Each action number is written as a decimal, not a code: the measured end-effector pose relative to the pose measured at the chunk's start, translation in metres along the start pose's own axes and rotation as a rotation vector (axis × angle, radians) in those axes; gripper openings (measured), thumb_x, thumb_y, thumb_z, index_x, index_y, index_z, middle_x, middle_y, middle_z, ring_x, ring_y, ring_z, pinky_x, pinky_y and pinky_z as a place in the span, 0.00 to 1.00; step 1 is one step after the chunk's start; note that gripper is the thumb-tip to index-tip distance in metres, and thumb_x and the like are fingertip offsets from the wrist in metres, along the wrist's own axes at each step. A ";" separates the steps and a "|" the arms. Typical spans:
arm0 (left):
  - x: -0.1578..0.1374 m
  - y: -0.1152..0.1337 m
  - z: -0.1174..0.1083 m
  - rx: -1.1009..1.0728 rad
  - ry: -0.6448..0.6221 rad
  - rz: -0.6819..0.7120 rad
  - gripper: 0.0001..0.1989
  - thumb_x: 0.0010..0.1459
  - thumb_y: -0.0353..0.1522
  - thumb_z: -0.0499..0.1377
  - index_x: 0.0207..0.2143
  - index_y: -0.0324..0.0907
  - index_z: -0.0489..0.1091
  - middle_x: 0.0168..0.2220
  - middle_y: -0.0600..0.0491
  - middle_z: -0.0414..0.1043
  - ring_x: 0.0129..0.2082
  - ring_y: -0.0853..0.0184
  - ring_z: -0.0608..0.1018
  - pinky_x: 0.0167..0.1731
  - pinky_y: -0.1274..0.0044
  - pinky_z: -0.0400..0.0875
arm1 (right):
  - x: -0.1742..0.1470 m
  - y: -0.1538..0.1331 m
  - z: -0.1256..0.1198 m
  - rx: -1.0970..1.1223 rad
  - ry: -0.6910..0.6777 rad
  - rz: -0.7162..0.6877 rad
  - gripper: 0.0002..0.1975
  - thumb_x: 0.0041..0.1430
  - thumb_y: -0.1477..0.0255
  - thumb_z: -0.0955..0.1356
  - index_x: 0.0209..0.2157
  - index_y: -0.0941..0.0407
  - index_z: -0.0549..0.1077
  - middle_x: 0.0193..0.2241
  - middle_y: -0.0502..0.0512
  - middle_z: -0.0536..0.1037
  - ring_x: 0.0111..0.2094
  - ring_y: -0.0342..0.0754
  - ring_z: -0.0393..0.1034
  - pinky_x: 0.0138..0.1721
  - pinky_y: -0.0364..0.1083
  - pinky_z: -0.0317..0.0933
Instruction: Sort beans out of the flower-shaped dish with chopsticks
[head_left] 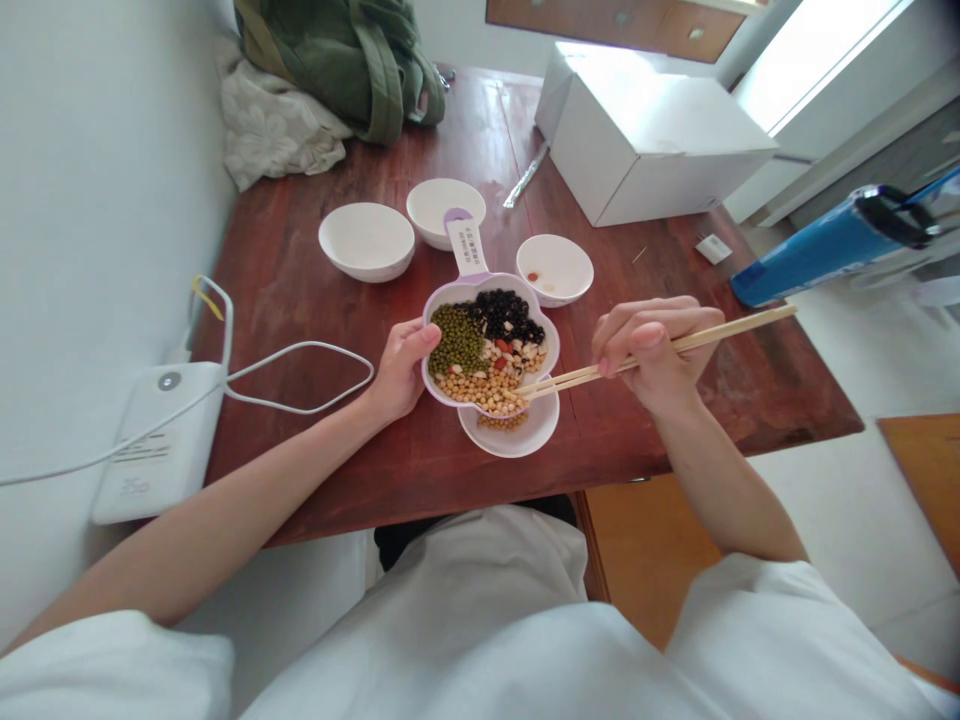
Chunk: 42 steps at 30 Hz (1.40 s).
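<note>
My left hand (403, 368) grips the left rim of a purple-edged, flower-shaped scoop (556, 350), thumb over the edge. Inside lie green mung beans (456, 340), black beans (504, 314), yellow soybeans (480, 390) and some pale and red pieces. The scoop is tilted above a white bowl (517, 440) with soybeans in it. In my right hand (656, 350) are wooden chopsticks (739, 325), their tips among the soybeans at the scoop's lower right. Behind the scoop stands a small white bowl (566, 262) with a red piece inside.
Two more white bowls (367, 240) stand at the back left. A white box (660, 130) and a blue bottle (825, 245) are to the right. A green bag (352, 60) lies at the back; a white power strip (161, 440) with its cable is on the left.
</note>
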<state>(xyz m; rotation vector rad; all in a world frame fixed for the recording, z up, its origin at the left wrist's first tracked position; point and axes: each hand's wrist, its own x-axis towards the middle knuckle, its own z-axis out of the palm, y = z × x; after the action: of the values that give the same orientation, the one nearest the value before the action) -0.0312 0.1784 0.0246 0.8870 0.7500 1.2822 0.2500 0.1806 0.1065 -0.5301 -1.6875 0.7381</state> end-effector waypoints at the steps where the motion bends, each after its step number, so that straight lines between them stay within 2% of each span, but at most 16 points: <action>1: 0.000 0.000 -0.001 0.004 -0.004 0.000 0.29 0.51 0.57 0.78 0.34 0.40 0.84 0.41 0.44 0.89 0.47 0.44 0.91 0.49 0.60 0.88 | -0.001 -0.001 0.000 0.008 0.010 -0.002 0.28 0.77 0.58 0.73 0.21 0.54 0.81 0.18 0.52 0.77 0.16 0.45 0.68 0.17 0.46 0.56; 9: 0.001 -0.001 -0.002 0.008 -0.014 0.007 0.29 0.51 0.57 0.78 0.35 0.41 0.84 0.38 0.43 0.89 0.47 0.43 0.91 0.48 0.59 0.89 | 0.000 -0.011 -0.003 -0.053 0.145 -0.073 0.30 0.74 0.56 0.75 0.18 0.53 0.78 0.15 0.51 0.72 0.15 0.46 0.64 0.17 0.48 0.53; 13: 0.000 -0.001 -0.002 0.012 -0.022 0.008 0.29 0.52 0.58 0.77 0.35 0.41 0.84 0.37 0.44 0.89 0.46 0.43 0.91 0.47 0.59 0.89 | -0.002 -0.010 -0.002 -0.089 0.058 -0.080 0.27 0.74 0.56 0.75 0.21 0.53 0.81 0.17 0.52 0.76 0.16 0.46 0.68 0.17 0.47 0.56; 19: 0.000 0.000 -0.002 0.005 -0.030 0.002 0.30 0.52 0.58 0.78 0.35 0.40 0.84 0.35 0.44 0.88 0.44 0.43 0.91 0.46 0.59 0.89 | -0.002 -0.013 0.005 -0.050 -0.070 -0.130 0.27 0.76 0.59 0.75 0.22 0.56 0.80 0.19 0.52 0.79 0.18 0.44 0.73 0.19 0.44 0.60; 26: 0.000 0.000 -0.001 0.012 -0.024 0.000 0.30 0.51 0.59 0.78 0.34 0.41 0.84 0.35 0.44 0.88 0.43 0.43 0.91 0.45 0.59 0.89 | -0.006 -0.022 0.010 -0.021 -0.022 -0.139 0.24 0.76 0.60 0.76 0.24 0.55 0.82 0.19 0.51 0.78 0.18 0.44 0.72 0.18 0.44 0.61; 37: 0.000 0.000 0.000 -0.005 -0.020 0.002 0.29 0.51 0.58 0.78 0.35 0.41 0.84 0.37 0.43 0.89 0.45 0.42 0.91 0.47 0.58 0.89 | -0.003 -0.028 0.011 0.026 -0.003 -0.161 0.26 0.75 0.59 0.76 0.22 0.56 0.80 0.17 0.50 0.76 0.16 0.43 0.70 0.16 0.43 0.58; 40: 0.000 0.000 -0.001 -0.002 -0.026 0.001 0.29 0.52 0.58 0.78 0.35 0.41 0.84 0.37 0.43 0.89 0.46 0.42 0.91 0.47 0.58 0.89 | -0.004 -0.028 0.008 -0.004 0.003 -0.143 0.28 0.75 0.55 0.75 0.23 0.56 0.80 0.18 0.51 0.77 0.17 0.44 0.70 0.17 0.44 0.59; 42: 0.000 0.000 -0.001 0.001 -0.030 -0.001 0.29 0.52 0.58 0.78 0.35 0.41 0.84 0.38 0.44 0.89 0.47 0.42 0.91 0.47 0.58 0.89 | -0.008 -0.029 -0.001 -0.060 -0.049 -0.093 0.31 0.77 0.51 0.72 0.23 0.55 0.80 0.19 0.53 0.77 0.18 0.45 0.71 0.19 0.45 0.61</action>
<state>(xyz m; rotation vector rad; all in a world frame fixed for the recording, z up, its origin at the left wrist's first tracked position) -0.0321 0.1780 0.0245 0.9052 0.7277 1.2650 0.2544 0.1549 0.1214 -0.4749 -1.7724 0.6399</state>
